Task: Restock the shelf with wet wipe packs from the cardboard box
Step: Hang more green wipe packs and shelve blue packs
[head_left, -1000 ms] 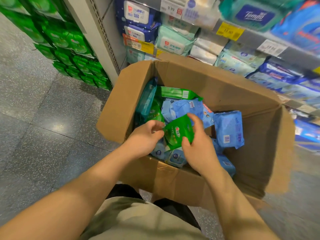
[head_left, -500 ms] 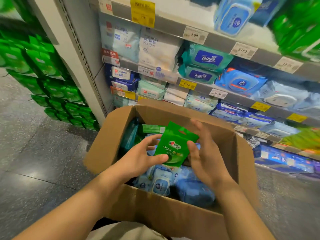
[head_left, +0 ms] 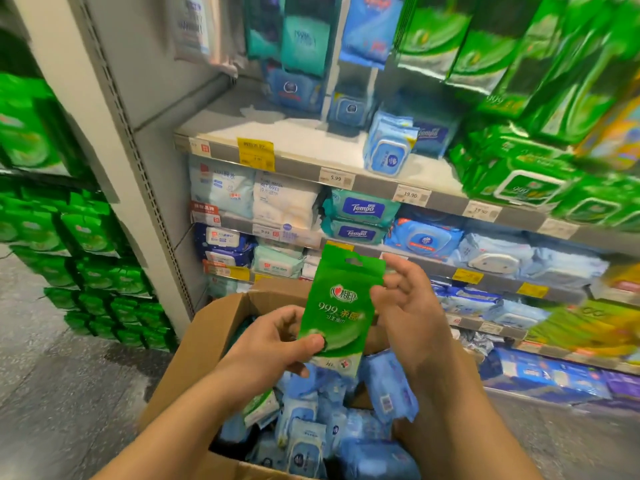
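A: Report the position of the green wet wipe pack [head_left: 341, 306].

B: You hold it upright at centre frame, above the open cardboard box [head_left: 207, 327] and in front of the lower shelves. Its hang-hole tab points up. The printed face is toward you.

A: State of each hand.

B: Your left hand [head_left: 273, 344] grasps the pack at its lower left edge, thumb pressed on the front face, fingers curled behind. Your right hand [head_left: 408, 317] sits at the pack's right edge with fingers loosely bent. The fingertips lie close to the edge, but you cannot tell whether they actually pinch it.

A: Contents of the box.

B: Mostly blue wet wipe packs [head_left: 304, 441], piled loosely in the lower centre of the frame. One more green-and-white pack [head_left: 261, 407] lies among them at the left side.

A: Shelf condition.

B: The upper shelf board [head_left: 294, 140] at centre frame carries one light blue pack [head_left: 389, 147] standing near its front edge. Green packs [head_left: 526, 181] are stacked at the right of that board. The shelves below hold teal Tempo packs [head_left: 362, 209] and white packs [head_left: 284, 202].
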